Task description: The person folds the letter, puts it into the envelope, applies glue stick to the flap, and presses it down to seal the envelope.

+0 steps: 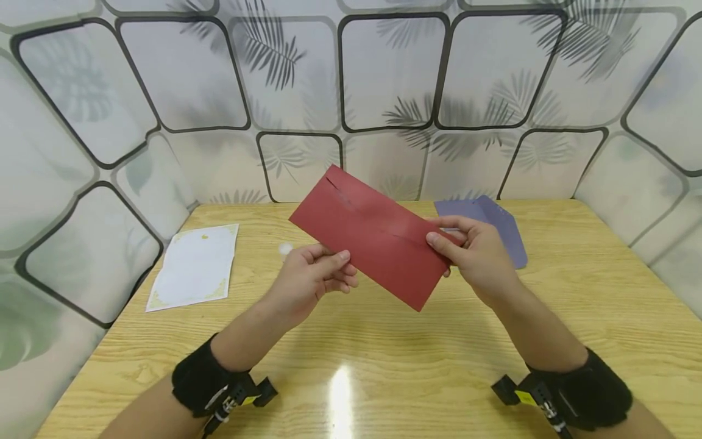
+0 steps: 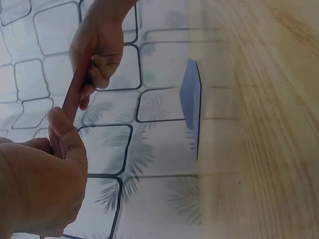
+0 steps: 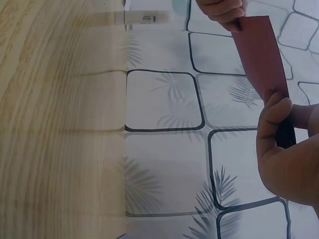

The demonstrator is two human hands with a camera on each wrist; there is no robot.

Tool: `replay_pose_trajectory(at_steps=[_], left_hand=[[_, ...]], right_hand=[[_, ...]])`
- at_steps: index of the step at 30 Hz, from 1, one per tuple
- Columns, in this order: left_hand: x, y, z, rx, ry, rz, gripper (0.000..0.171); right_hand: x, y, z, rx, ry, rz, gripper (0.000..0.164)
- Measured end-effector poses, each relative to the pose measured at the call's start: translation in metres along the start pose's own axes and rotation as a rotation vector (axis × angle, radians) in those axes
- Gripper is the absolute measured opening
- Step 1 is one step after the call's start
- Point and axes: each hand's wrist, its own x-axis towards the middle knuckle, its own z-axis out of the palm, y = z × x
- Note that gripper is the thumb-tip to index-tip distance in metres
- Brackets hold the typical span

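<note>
A red envelope (image 1: pixel 373 235) is held tilted above the table, its upper left corner raised and a flap seam running along it. My left hand (image 1: pixel 309 280) pinches its lower left edge, thumb on the face towards me. At the envelope's right end, my right hand (image 1: pixel 479 259) grips it between thumb and fingers. Both wrist views show the red envelope (image 2: pixel 76 92) nearly edge-on between the two hands. Behind the right hand lies a purple envelope (image 1: pixel 506 228) with its flap open, partly hidden by that hand.
On the left of the wooden table (image 1: pixel 384 366) lies a white sheet with gold corner ornaments (image 1: pixel 194 265). A small whitish bottle or tube (image 3: pixel 147 18) stands beyond the left hand. Patterned curtain-like cloth (image 1: pixel 395 73) surrounds the table's back and sides.
</note>
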Motion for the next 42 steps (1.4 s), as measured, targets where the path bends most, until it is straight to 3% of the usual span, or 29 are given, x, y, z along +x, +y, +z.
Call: replay_pose_trajectory(at_steps=[4, 8, 13, 17, 22, 28, 31, 33, 37, 39, 42], left_hand=[[0.000, -0.006, 0.004, 0.118, -0.019, -0.009, 0.015], [0.001, -0.004, -0.001, 0.200, 0.035, 0.030, 0.023], [0.003, 0.000, -0.008, 0.220, 0.060, 0.070, 0.029], [0.003, 0.002, -0.008, 0.223, 0.066, 0.070, 0.030], [0.001, 0.001, -0.003, 0.282, 0.012, 0.018, 0.026], [-0.004, -0.001, 0.002, 0.323, -0.168, -0.029, 0.024], [-0.004, -0.002, 0.001, 0.274, -0.183, -0.053, 0.025], [-0.002, -0.004, -0.001, 0.239, -0.168, -0.070, 0.025], [0.003, -0.007, -0.006, 0.154, -0.149, -0.132, 0.021], [0.006, -0.009, -0.009, 0.116, -0.152, -0.166, 0.020], [0.009, -0.013, -0.013, 0.057, -0.171, -0.220, 0.024]], right_hand=[[-0.001, 0.004, 0.004, -0.102, -0.090, 0.032, 0.030], [-0.002, 0.005, 0.003, -0.148, -0.254, 0.054, 0.021], [-0.005, 0.005, 0.002, -0.154, -0.523, 0.060, 0.022], [-0.006, 0.004, 0.002, -0.131, -0.627, 0.061, 0.028], [-0.007, 0.003, 0.003, -0.104, -0.528, 0.060, 0.028], [-0.006, 0.004, 0.004, -0.085, -0.408, 0.068, 0.027], [-0.004, 0.004, 0.006, -0.112, -0.338, 0.071, 0.022], [-0.004, 0.003, 0.007, -0.144, -0.281, 0.054, 0.030], [-0.004, 0.005, 0.009, -0.311, -0.194, -0.078, 0.051], [-0.004, 0.007, 0.010, -0.433, -0.198, -0.194, 0.050], [-0.005, 0.012, 0.013, -0.640, -0.215, -0.439, 0.040]])
